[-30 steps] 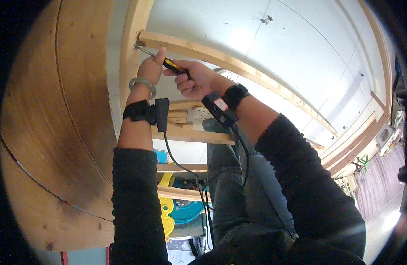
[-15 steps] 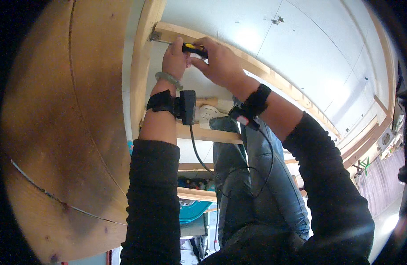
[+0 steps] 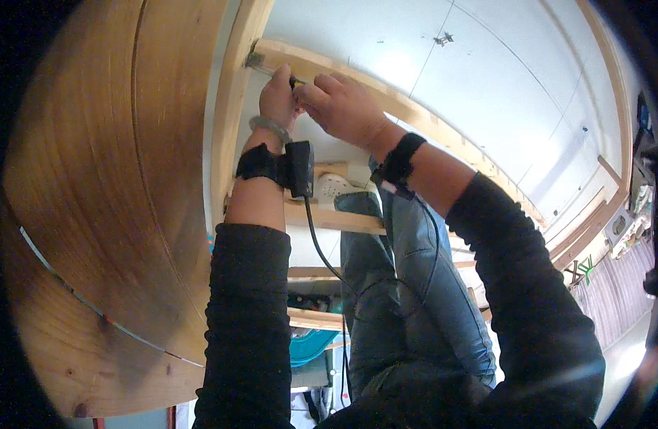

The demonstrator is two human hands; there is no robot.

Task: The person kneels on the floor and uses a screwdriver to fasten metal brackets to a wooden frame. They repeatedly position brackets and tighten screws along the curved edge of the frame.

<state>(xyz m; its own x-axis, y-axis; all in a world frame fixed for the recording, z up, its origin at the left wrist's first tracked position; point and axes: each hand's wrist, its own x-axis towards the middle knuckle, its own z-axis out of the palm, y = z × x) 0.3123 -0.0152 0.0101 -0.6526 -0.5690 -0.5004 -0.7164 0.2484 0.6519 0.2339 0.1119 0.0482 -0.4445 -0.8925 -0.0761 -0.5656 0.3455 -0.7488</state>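
The screwdriver (image 3: 294, 81), clenched in both the left hand (image 3: 279, 100) and the right hand (image 3: 343, 107), points its shaft leftward at the metal bracket (image 3: 255, 58), the left hand nearer.

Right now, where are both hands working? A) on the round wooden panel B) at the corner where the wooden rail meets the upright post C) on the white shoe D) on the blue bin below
B: the left hand and right hand sit together on the wooden rail, close to the metal bracket at the upright post.

Hidden tool between the hands
The dark-handled tool (image 3: 294, 81) is mostly covered by the right hand (image 3: 341, 109) and left hand (image 3: 279, 96); its tip cannot be made out.
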